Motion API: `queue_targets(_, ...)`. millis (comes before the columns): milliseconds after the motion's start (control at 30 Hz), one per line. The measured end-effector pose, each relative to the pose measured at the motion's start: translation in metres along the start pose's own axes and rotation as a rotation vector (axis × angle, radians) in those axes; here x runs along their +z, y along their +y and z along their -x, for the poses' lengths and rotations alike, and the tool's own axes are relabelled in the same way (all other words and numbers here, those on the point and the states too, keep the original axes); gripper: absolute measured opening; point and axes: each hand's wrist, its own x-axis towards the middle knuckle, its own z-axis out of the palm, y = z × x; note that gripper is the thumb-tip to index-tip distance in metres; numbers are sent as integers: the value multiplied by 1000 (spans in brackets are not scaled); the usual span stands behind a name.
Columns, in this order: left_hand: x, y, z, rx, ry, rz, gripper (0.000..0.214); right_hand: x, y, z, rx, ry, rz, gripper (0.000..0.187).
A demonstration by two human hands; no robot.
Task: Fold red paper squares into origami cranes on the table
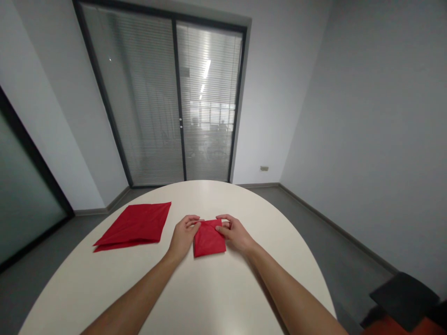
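A small red folded square (pixel 209 243), of thin cloth or paper, lies on the white table in front of me. My left hand (pixel 184 232) pinches its upper left corner between thumb and fingers. At the upper right edge, my right hand (pixel 234 231) grips it the same way, thumb on top and fingers behind. Farther left rests a larger stack of red folded sheets (pixel 136 223), their layers showing at the near edge. Neither hand touches that stack.
The round white table (pixel 209 298) fills the lower middle. Beyond it stand glass doors with blinds (pixel 209 139) and grey walls. A dark chair with an orange-red part (pixel 405 300) is at the lower right.
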Motion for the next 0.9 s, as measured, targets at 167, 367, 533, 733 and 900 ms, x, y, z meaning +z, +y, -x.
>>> queue_targets(167,1,-12,5,51,-46,-165,20,-5,4,0,-100,121,284,43)
queue_targets(367,-3,-2,12,79,-68,-664,19,10,-16,17,-412,102,949,36)
queue_targets(533,-3,3,14,237,-70,-817,24,35,-19,32,-280,-187,1197,60)
queue_targets(733,4,12,24,331,-337,-812,36,39,-13,34,-40,-193,1293,73)
queue_targets(900,5,7,27,364,-438,-898,43,18,-22,32,-32,-292,1243,91)
